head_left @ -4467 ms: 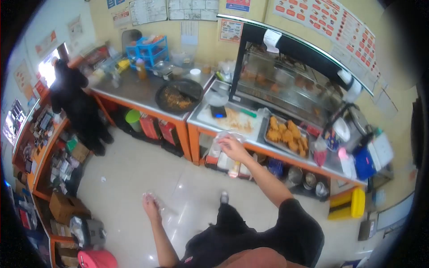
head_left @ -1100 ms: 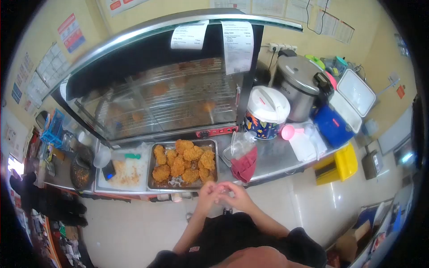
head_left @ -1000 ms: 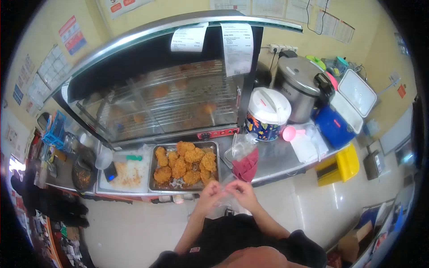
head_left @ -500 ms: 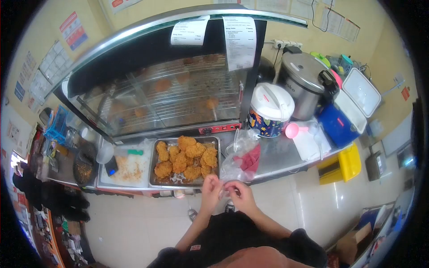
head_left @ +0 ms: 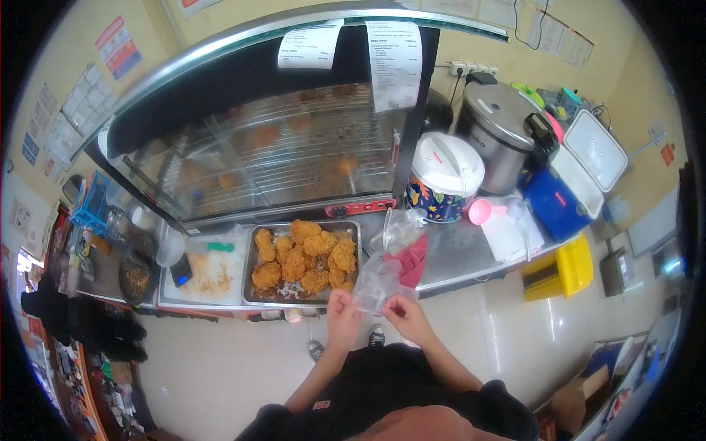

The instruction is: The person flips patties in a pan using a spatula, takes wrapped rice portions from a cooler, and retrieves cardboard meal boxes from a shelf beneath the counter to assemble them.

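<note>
In front of the counter, my left hand point(head_left: 343, 317) pinches one side of a clear plastic bag point(head_left: 373, 288). My right hand point(head_left: 408, 319) grips the bag's other side between thumb and fingers. The thin film stretches between both hands. Just beyond my left hand, a metal tray point(head_left: 301, 300) holds several pieces of fried chicken point(head_left: 315, 257). Behind the bag lies a reddish-pink cloth point(head_left: 412, 263), partly covered by clear plastic point(head_left: 403, 229).
A glass display warmer point(head_left: 287, 169) stands behind the tray. A white board point(head_left: 206, 283) with crumbs lies left. To the right are a patterned rice container point(head_left: 441, 184), a steel cooker point(head_left: 496, 140), a pink scoop point(head_left: 480, 212), a blue cooler point(head_left: 559, 202) and a yellow bin point(head_left: 573, 268).
My hands have moved apart, the left slightly leftward and the right slightly rightward. The bag, bunched between my fingers before, is now spread out between them.
</note>
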Demonstrator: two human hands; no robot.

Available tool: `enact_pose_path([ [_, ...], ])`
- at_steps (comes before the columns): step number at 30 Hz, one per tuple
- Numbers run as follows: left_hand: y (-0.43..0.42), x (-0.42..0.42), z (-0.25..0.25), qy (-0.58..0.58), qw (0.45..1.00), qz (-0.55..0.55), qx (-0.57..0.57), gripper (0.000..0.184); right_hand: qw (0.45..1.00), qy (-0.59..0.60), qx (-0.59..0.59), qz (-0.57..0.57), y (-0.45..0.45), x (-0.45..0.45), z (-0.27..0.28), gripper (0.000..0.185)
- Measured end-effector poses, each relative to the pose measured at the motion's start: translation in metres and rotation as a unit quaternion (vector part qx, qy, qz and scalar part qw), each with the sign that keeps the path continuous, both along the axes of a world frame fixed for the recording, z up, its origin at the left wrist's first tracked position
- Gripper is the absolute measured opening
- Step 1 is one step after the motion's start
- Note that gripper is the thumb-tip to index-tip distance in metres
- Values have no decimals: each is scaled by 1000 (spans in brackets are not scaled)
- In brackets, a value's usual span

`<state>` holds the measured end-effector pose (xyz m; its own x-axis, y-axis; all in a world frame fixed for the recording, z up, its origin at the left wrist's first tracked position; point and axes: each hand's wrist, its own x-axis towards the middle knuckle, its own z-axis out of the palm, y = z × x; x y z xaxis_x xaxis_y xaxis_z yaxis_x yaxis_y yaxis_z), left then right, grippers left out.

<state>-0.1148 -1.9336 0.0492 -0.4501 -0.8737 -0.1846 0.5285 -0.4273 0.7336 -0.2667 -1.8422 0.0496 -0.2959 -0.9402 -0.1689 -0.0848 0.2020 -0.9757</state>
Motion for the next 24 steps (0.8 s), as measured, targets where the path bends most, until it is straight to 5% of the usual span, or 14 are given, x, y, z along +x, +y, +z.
enact_pose_path([
  [4,-9,-6,-17,-66,986,141,-53,14,998,40,32,31,-3,-3,13,11],
  [7,-1,-10,-18,-80,987,133,-44,12,924,259,-199,-199,-9,21,57,12],
  [9,0,-12,-17,-155,970,112,-153,12,935,240,-228,-126,2,27,69,16],
  [14,19,-13,-3,-210,940,30,-267,10,981,-75,-151,-92,-1,28,19,19],
  [15,15,-13,-6,-227,920,28,-319,9,982,-61,-112,-138,-2,26,21,25],
  [18,24,-10,3,-241,878,-48,-410,9,929,-139,-242,-243,-20,26,33,35],
  [19,28,-13,10,-236,867,-82,-432,9,969,-99,-130,-182,-10,16,19,42],
  [24,24,-20,-5,-213,898,-71,-378,9,942,-241,-155,-175,-9,8,-25,35],
])
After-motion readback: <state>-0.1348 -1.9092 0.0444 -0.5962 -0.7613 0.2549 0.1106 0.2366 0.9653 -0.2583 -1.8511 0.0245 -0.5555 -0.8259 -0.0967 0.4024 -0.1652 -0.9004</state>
